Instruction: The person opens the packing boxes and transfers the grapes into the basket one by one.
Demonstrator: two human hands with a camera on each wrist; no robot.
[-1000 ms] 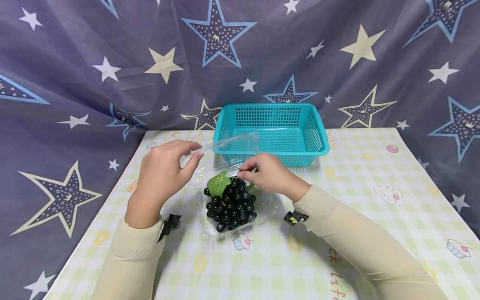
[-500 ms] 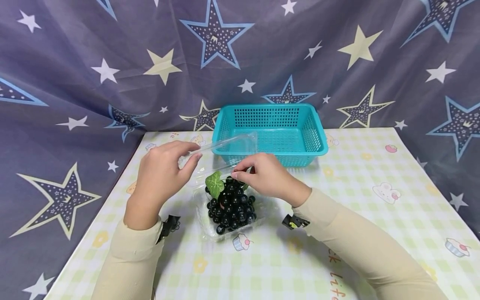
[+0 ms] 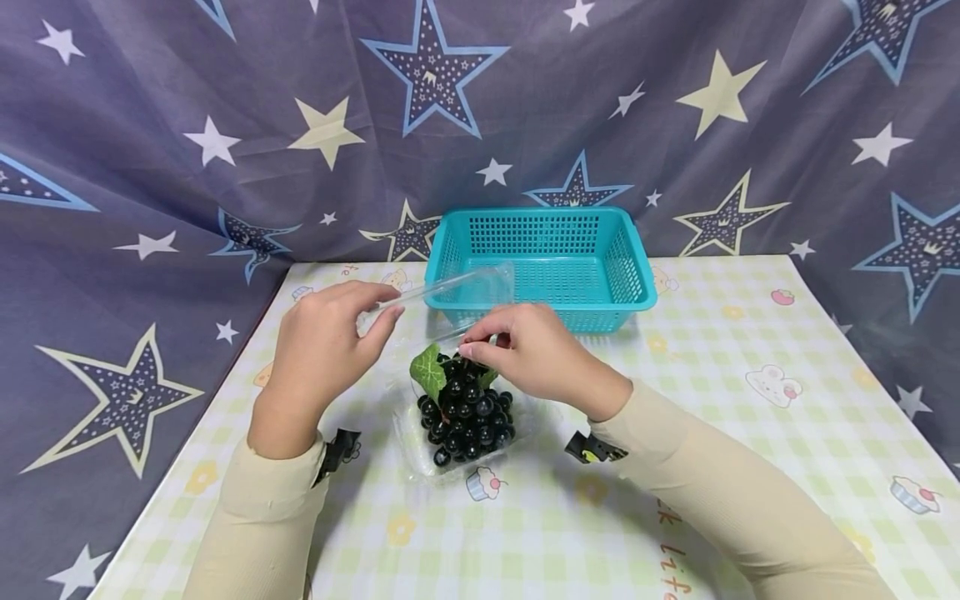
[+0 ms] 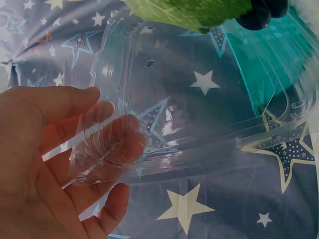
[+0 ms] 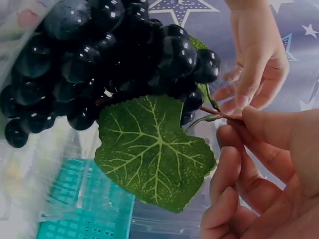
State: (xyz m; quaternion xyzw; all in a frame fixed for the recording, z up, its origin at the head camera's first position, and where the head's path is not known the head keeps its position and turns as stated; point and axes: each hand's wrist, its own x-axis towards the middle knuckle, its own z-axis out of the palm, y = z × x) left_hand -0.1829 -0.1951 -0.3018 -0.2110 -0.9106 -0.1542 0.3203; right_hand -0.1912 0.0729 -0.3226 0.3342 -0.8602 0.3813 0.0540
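Note:
A bunch of black grapes point(image 3: 468, 421) with green leaves point(image 3: 428, 372) sits in the base of a clear plastic clamshell box point(image 3: 420, 468). My right hand point(image 3: 528, 346) pinches the grapes' brown stem point(image 5: 228, 118) between thumb and index finger, above the far side of the bunch. The box's raised clear lid point(image 4: 174, 134) is held along its left edge by my left hand point(image 3: 322, 358). In the left wrist view, that hand's thumb is in front of the lid and several fingers show through the plastic. Whether the grapes still touch the box floor is hard to tell.
A turquoise plastic basket point(image 3: 540, 308) stands behind the box, toward the back of the table, partly seen through the lid. The table wears a checked cloth point(image 3: 712, 467) with printed cartoons. A star-patterned curtain point(image 3: 262, 75) hangs behind and at both sides.
My right hand has shifted slightly left with the stem, and the bunch has tilted with it. The front leaf has turned more upright. My left hand and the lid have stayed nearly still.

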